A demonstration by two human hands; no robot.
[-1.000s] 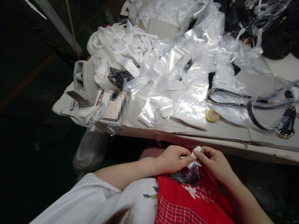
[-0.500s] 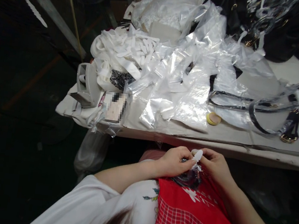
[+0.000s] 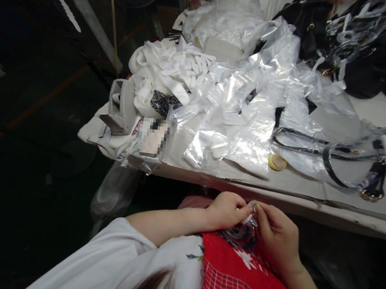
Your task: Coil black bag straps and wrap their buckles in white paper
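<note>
Both hands meet in my lap below the table edge. My left hand [image 3: 225,210] is curled, its fingertips pinching the top of a small clear plastic bag [image 3: 243,231] with a dark strap coiled inside. My right hand [image 3: 275,232] pinches the same bag top from the right, fingers pressed together. The bag rests on my red checked apron [image 3: 242,282]. The white piece seen earlier between the fingers is hidden now.
The cloth-covered table [image 3: 314,187] holds a heap of clear plastic bags [image 3: 238,117], white foam strips [image 3: 167,68], a grey tape dispenser [image 3: 122,107], a yellow round pad [image 3: 277,162], black straps in plastic [image 3: 353,155] and black handbags [image 3: 376,54]. Dark floor lies left.
The white piece held up between my fingertips is no longer visible. My hands stay pinched together on the bag; the view has shifted slightly.
</note>
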